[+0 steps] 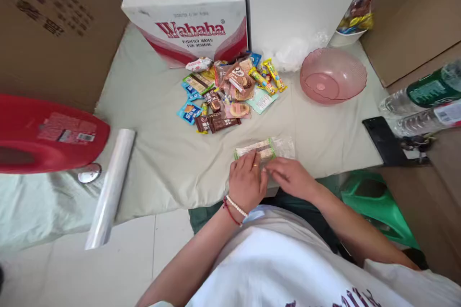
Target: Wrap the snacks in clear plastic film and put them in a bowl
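Observation:
A flat snack packet with green edges and a dark middle band (pixel 265 147) lies near the front of the cloth-covered table. Clear plastic film (pixel 286 146) spreads at its right end; whether the packet sits inside or on it, I cannot tell. My left hand (pixel 247 180), with a ring and bracelets, rests its outstretched fingers flat on the packet. Close beside it, my right hand (pixel 291 177) has its fingers closed at the film's lower edge. Beyond them is a pile of wrapped snacks, including a brown cookie packet (pixel 239 79) and a dark chocolate-coloured bar (pixel 225 122).
A pink bowl (pixel 333 98) stands right of the pile. White boxes (pixel 194 24) line the back. At left are a red plastic object (pixel 54 134) and a plastic film roll (pixel 111 189). A black phone (pixel 383 141) and bottles (pixel 414 100) lie right, above a green stool (pixel 378 208).

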Available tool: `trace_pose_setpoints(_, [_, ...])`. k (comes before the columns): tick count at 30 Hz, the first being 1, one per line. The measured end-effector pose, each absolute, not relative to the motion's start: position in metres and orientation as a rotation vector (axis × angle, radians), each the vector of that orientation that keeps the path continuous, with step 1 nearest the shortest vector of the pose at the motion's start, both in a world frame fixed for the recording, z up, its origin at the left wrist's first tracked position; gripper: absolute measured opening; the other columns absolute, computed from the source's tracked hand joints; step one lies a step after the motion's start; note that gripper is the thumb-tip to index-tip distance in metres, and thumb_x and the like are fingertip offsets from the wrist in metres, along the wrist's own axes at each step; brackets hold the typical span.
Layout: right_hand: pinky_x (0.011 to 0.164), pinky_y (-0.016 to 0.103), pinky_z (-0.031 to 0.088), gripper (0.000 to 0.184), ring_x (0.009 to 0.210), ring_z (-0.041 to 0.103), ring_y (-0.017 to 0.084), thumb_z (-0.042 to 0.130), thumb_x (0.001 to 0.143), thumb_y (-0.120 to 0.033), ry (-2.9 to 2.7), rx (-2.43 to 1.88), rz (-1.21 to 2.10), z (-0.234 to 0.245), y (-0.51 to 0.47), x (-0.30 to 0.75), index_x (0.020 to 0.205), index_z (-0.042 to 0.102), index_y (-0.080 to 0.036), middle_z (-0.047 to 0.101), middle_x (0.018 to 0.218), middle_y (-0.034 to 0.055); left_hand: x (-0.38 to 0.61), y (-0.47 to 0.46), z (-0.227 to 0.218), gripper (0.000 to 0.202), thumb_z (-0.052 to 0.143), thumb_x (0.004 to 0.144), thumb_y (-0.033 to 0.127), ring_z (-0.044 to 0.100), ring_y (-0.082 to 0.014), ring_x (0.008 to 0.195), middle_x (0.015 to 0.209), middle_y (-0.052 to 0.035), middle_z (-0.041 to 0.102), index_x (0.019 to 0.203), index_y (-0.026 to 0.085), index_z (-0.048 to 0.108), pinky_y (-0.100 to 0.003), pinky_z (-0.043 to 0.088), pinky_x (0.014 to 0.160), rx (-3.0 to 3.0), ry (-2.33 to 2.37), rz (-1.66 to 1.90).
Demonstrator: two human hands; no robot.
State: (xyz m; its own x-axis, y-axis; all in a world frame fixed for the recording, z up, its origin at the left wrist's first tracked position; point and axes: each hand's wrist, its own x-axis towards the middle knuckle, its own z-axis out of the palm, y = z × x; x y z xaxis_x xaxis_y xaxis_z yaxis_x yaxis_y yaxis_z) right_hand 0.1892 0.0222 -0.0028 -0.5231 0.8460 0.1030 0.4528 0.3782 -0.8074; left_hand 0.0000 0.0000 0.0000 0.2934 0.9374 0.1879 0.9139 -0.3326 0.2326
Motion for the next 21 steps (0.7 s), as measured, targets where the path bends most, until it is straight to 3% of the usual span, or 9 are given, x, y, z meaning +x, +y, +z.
trace_pose_setpoints(2, [0.092,0.039,0.055,0.031,0.101,0.068,0.024,0.050,0.103,-0.034,-1.973,-1.513,0.666,-0.007,0.037,0.202,0.124,0.070,-0.020,0.073,0.108,0.0102,0.002,-0.004,-0.007,0.054,0.053,0.094,0.023,0.058,-0.0296,0.133,0.153,-0.0145,0.060,0.146,0.007,0.058,-0.045,0.041,0.108,2.507,1.751,0.385])
trace_pose_setpoints(4, [0.099,0.047,0.052,0.040,0.110,0.063,0.030,0.058,0.100,-0.042,-1.871,-1.734,0.442,-0.013,0.050,0.210,0.129,0.068,-0.017,0.069,0.116,0.0159,0.003,-0.007,-0.013,0.060,0.054,0.092,0.020,0.056,-0.0300,0.136,0.158,-0.0153,0.055,0.151,0.007,0.053,-0.045,0.038,0.111,2.534,1.751,0.346])
trace_pose_setpoints(6, [0.107,0.056,0.046,0.046,0.122,0.056,0.037,0.070,0.091,-0.047,-1.913,-1.826,0.348,-0.019,0.060,0.215,0.125,0.069,-0.016,0.063,0.128,0.0208,0.004,-0.008,-0.019,0.063,0.054,0.091,0.019,0.055,-0.0303,0.137,0.159,-0.0155,0.053,0.153,0.009,0.051,-0.045,0.037,0.113,2.538,1.775,0.330])
trace_pose_setpoints(7, [0.108,0.056,0.045,0.040,0.125,0.054,0.038,0.072,0.089,-0.045,-1.948,-1.813,0.377,-0.021,0.063,0.217,0.117,0.071,-0.017,0.061,0.132,0.0208,0.004,-0.008,-0.021,0.063,0.054,0.090,0.019,0.055,-0.0304,0.137,0.159,-0.0153,0.053,0.153,0.009,0.052,-0.045,0.037,0.113,2.535,1.787,0.335])
trace_pose_setpoints(10, [0.102,0.046,0.049,0.013,0.116,0.060,0.030,0.066,0.091,-0.033,-1.953,-1.648,0.626,-0.014,0.069,0.218,0.093,0.069,-0.020,0.065,0.125,0.0141,0.003,-0.008,-0.026,0.061,0.053,0.091,0.019,0.056,-0.0303,0.135,0.158,-0.0145,0.055,0.150,0.009,0.054,-0.045,0.037,0.113,2.548,1.791,0.382])
trace_pose_setpoints(12, [0.085,0.035,0.052,0.011,0.092,0.064,0.021,0.061,0.093,-0.032,-1.854,-1.586,0.798,0.000,0.071,0.215,0.089,0.064,-0.021,0.068,0.103,0.0072,0.003,-0.008,-0.027,0.060,0.053,0.091,0.018,0.057,-0.0301,0.134,0.158,-0.0151,0.055,0.150,0.008,0.054,-0.045,0.037,0.113,2.556,1.775,0.413])
trace_pose_setpoints(14, [0.071,0.028,0.047,0.012,0.074,0.059,0.017,0.061,0.094,-0.033,-1.806,-1.563,0.882,0.016,0.072,0.203,0.089,0.061,-0.022,0.064,0.084,0.0009,0.004,-0.008,-0.028,0.060,0.052,0.092,0.018,0.057,-0.0304,0.135,0.158,-0.0164,0.054,0.151,0.008,0.053,-0.045,0.037,0.113,2.545,1.752,0.428])
trace_pose_setpoints(16, [0.069,0.027,0.044,0.009,0.072,0.057,0.016,0.061,0.094,-0.029,-1.896,-1.516,0.858,0.028,0.073,0.181,0.088,0.061,-0.022,0.062,0.079,-0.0008,0.005,-0.007,-0.029,0.059,0.052,0.092,0.016,0.057,-0.0312,0.137,0.157,-0.0178,0.055,0.150,0.009,0.054,-0.047,0.038,0.114,2.515,1.721,0.444])
trace_pose_setpoints(21, [0.076,0.030,0.044,0.012,0.084,0.059,0.019,0.052,0.099,-0.019,-2.205,-1.434,0.781,0.021,0.075,0.121,0.093,0.061,-0.021,0.065,0.092,0.0053,-0.014,0.000,-0.035,0.049,0.058,0.082,0.013,0.055,-0.0356,0.139,0.138,-0.0198,0.068,0.130,0.013,0.068,-0.055,0.042,0.117,2.309,1.506,0.709])
